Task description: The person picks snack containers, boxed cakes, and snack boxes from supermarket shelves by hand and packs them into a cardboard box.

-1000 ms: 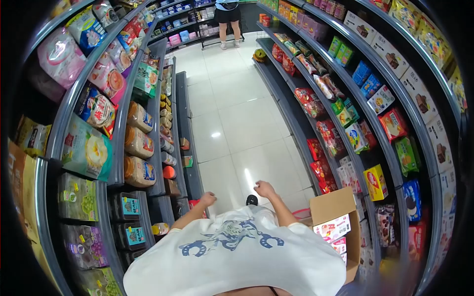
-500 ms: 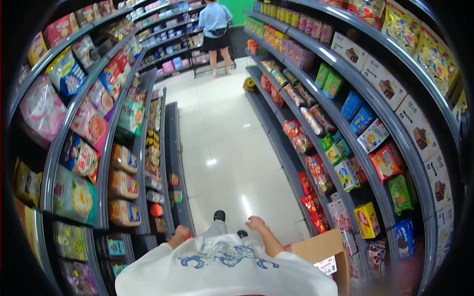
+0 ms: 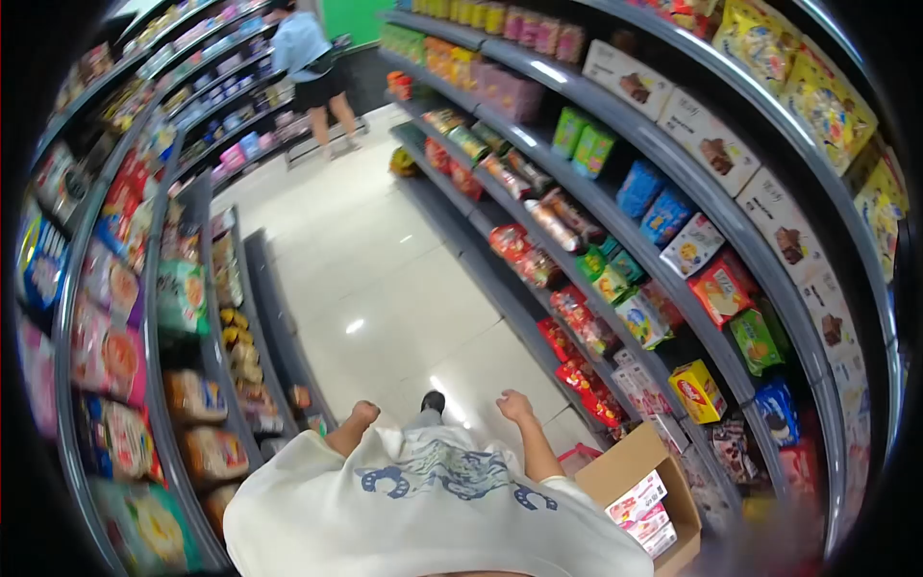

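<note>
My left hand [image 3: 365,412] hangs in front of my body on the left, its fingers curled in a loose fist with nothing showing in it. To the right, my right hand [image 3: 516,404] is held out over the tiled floor, fingers loosely bent and slightly apart, holding nothing. Neither hand touches a shelf. Beside my right forearm stands an open cardboard box [image 3: 630,460] with pink-and-white packets [image 3: 642,514] inside. One dark shoe [image 3: 434,400] shows ahead of my shirt.
Snack shelves [image 3: 553,255] line the right side, with red bags [image 3: 585,389] low down. Bagged goods fill the left shelves [image 3: 154,337]. The pale tiled floor [image 3: 356,279] runs between them. Another person in a blue top [image 3: 304,48] stands at the far end.
My view has turned right, so the aisle and the other person sit further left. More of the cardboard box and its packets show. Both hands appear slightly higher in view.
</note>
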Demonstrator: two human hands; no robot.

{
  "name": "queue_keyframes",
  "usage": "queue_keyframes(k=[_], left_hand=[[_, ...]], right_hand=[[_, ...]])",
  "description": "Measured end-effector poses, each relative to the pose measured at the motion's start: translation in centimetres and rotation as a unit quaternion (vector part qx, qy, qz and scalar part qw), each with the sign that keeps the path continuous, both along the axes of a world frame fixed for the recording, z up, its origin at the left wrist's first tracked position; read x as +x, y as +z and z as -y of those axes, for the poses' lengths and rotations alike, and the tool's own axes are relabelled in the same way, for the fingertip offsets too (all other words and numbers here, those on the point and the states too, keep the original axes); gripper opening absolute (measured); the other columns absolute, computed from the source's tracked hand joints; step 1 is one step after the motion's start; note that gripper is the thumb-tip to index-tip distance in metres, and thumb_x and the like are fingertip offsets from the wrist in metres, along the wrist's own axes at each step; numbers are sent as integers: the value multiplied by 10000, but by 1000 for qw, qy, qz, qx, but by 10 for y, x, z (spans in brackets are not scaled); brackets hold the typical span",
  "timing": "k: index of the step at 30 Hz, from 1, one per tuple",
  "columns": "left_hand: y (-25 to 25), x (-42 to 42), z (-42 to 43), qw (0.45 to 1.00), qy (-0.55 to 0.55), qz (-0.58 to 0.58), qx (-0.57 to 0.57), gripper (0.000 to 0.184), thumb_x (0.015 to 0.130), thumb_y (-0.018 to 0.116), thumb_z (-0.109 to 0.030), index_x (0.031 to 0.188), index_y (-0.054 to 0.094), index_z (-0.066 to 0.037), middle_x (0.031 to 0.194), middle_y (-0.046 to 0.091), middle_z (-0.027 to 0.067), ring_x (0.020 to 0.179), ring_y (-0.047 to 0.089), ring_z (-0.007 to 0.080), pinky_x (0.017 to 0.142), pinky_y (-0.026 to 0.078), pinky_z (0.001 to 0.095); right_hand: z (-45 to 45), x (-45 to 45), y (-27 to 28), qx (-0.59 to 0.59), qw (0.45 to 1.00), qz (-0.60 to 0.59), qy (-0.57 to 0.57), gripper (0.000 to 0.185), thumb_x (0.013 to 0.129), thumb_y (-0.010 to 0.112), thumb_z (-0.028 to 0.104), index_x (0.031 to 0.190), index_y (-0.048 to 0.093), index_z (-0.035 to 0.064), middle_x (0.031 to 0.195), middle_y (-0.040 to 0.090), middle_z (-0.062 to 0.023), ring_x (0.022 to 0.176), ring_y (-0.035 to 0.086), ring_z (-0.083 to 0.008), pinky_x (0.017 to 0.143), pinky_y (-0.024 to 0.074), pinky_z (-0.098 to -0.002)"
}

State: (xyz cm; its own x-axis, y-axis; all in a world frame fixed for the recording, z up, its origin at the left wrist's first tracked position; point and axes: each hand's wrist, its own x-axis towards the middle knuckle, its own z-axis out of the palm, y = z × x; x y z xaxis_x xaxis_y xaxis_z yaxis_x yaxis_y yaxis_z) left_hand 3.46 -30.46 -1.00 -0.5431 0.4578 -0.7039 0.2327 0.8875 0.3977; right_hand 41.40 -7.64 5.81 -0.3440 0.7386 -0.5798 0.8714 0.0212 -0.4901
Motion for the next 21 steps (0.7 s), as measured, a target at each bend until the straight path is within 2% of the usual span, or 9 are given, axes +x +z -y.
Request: queue_keyframes(k=[2, 4, 6, 8, 12, 15, 16, 18, 21], left_hand=[[14, -20, -62, 999, -37, 16, 3, 242, 776, 635, -220, 919, 693, -33, 705, 640, 96, 587, 608, 210, 505, 520, 345], [23, -42, -115, 995, -23, 36, 91, 257, 779, 638, -220, 950, 687, -35, 735, 644, 91, 627, 607, 196, 503, 507, 338], [-25, -77, -163, 985, -46, 10, 164, 252, 786, 639, -207, 979, 684, -51, 756, 643, 85, 639, 596, 180, 509, 497, 327], [-14, -90, -202, 988, -37, 36, 147, 308, 720, 681, -219, 974, 707, -48, 1011, 692, 179, 999, 642, 303, 873, 495, 363], [12, -101, -228, 988, -98, 49, 110, 325, 713, 688, -221, 987, 705, -48, 1001, 692, 180, 987, 643, 300, 863, 497, 361], [-11, -116, -224, 987, -96, 73, 103, 315, 722, 685, -234, 980, 708, -55, 940, 697, 174, 888, 659, 292, 786, 519, 363], [-22, -121, -219, 986, -99, 77, 107, 310, 727, 683, -240, 977, 710, -58, 909, 700, 170, 836, 668, 288, 747, 530, 365], [-17, -134, -210, 985, -123, 124, 1, 210, 799, 669, -236, 932, 682, -74, 743, 626, 44, 632, 581, 178, 496, 475, 327], [-25, -159, -198, 984, -102, 138, -50, 226, 831, 630, -241, 966, 685, -69, 826, 645, 63, 706, 612, 202, 565, 503, 345]], right_hand=[[-13, 9, -1, 16, 998, 28, -44, 489, 829, 573, 374, 1222, 608, 84, 1251, 600, -137, 1171, 555, -310, 1005, 436, -381], [-14, 18, -25, 37, 996, 44, -67, 484, 818, 560, 399, 1172, 637, 78, 1242, 602, -148, 1173, 551, -309, 1010, 428, -373], [-17, 25, -45, 30, 994, 66, -76, 478, 805, 552, 412, 1122, 667, 73, 1228, 605, -159, 1183, 539, -309, 1022, 410, -371], [-17, 25, -63, 12, 992, 111, -63, 469, 808, 556, 402, 1123, 669, 73, 1222, 609, -153, 1149, 562, -300, 990, 437, -376], [-17, 8, -59, -49, 984, 91, -144, 445, 825, 577, 383, 1123, 671, 67, 1151, 644, -140, 926, 668, -270, 773, 555, -364], [-23, -16, -51, -94, 970, 75, -209, 497, 814, 555, 446, 1130, 669, 79, 1247, 593, -161, 1179, 548, -294, 1018, 419, -357], [-29, -27, -49, -101, 974, 80, -189, 496, 816, 555, 446, 1126, 670, 76, 1244, 595, -161, 1175, 552, -294, 1013, 423, -358], [-47, -45, -56, -111, 979, 87, -149, 496, 820, 555, 446, 1119, 671, 68, 1239, 597, -161, 1167, 558, -295, 1003, 431, -360], [-90, -82, -60, -77, 986, 131, -71, 406, 845, 549, 370, 1056, 692, 54, 971, 685, -161, 744, 684, -252, 646, 560, -358]])
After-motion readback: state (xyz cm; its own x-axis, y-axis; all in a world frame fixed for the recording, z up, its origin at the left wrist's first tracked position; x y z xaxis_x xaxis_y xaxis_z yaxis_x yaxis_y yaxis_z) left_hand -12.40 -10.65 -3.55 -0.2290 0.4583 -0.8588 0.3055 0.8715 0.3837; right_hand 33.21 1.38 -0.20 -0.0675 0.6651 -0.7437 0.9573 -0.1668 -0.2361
